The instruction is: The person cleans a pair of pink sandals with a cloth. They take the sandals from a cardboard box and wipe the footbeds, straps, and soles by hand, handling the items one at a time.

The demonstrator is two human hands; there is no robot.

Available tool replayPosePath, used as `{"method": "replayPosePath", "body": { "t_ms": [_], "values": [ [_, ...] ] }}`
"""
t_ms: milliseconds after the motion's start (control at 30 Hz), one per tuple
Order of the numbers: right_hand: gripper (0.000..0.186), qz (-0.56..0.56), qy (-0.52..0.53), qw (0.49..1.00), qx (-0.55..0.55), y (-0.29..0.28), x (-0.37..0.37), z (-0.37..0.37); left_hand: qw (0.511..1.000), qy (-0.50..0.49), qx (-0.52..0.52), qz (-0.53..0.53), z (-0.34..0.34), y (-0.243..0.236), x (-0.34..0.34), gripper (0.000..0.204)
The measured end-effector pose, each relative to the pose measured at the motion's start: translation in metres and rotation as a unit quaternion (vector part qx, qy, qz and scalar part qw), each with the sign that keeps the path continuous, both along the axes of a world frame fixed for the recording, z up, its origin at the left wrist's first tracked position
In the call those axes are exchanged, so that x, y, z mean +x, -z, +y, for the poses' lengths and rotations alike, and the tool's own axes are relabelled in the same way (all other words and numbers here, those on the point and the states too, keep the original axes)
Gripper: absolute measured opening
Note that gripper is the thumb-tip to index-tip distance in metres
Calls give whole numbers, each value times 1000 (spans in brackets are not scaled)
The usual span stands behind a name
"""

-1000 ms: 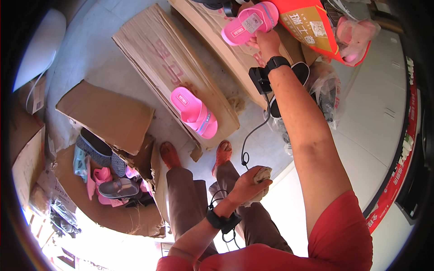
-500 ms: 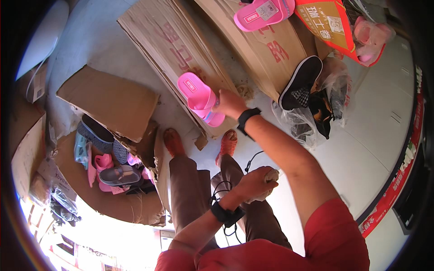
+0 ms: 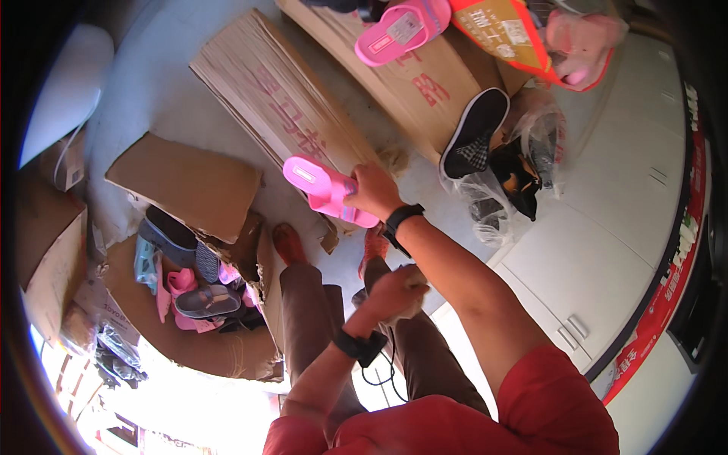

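My right hand (image 3: pixel 374 191) grips a pink slide sandal (image 3: pixel 324 186) by its strap side, holding it above a long flattened cardboard box. The sandal's insole faces up and its toe end points to the far left. Closer to my body, my left hand (image 3: pixel 391 294) is closed around a crumpled whitish cloth (image 3: pixel 412 299), apart from the sandal. Another pink slide sandal (image 3: pixel 394 34) lies on the cardboard box (image 3: pixel 417 83) at the far side. A dark slip-on shoe (image 3: pixel 476 133) with a white sole edge rests against that box's right end.
An open carton (image 3: pixel 189 353) at left holds several mixed shoes and sandals. Cardboard (image 3: pixel 292 114) lies on the floor ahead. Clear plastic bags (image 3: pixel 489 205) with shoes and a red-and-gold bag (image 3: pixel 504 34) sit at right, beside white cabinets (image 3: pixel 607 220).
The sandal has turned flatter, its toe end swinging left. My left hand with the cloth has moved left and nearer the sandal. The whole view has shifted slightly.
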State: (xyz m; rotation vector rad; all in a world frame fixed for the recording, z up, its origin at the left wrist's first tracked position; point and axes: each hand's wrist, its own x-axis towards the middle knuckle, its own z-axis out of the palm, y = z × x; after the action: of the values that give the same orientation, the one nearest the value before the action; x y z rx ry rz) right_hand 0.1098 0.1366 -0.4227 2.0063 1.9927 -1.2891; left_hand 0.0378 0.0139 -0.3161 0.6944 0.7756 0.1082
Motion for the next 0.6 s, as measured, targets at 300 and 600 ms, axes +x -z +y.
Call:
{"method": "replayPosePath", "body": {
  "t_ms": [300, 600],
  "values": [
    [56, -25, 111, 993, -22, -174, 76, -19, 857, -417, 101, 284, 20, -66, -42, 33],
    [43, 69, 115, 989, 65, -376, 40, -51, 688, -209, 620, 315, 84, -243, -27, 40]
  ]
}}
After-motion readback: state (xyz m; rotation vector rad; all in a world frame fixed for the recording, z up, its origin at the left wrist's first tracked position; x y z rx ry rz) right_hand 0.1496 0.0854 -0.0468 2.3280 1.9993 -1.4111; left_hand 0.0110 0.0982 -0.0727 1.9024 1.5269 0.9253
